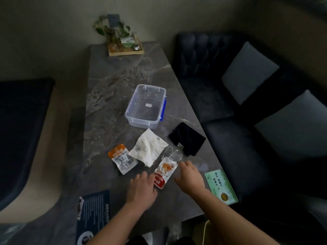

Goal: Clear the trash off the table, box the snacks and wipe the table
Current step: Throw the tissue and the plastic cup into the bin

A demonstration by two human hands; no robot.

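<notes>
A red-and-white snack packet (163, 173) lies on the grey marble table (113, 89) between my hands. My left hand (142, 189) rests just left of it, fingers loosely bent, touching its lower edge. My right hand (190, 176) hovers at its right side, fingers spread near a crumpled clear wrapper (174, 155). An orange-and-white snack packet (122, 158) lies further left. A crumpled white tissue (148, 149) sits between the packets. An empty clear plastic box (146, 106) with blue clips stands behind the tissue. A folded black cloth (187, 138) lies at the right.
A green tissue pack (221, 186) lies at the table's right edge. A dark booklet (93, 214) sits at the near left edge. A wooden tray (125, 48) with a plant stands at the far end. Dark sofas flank the table.
</notes>
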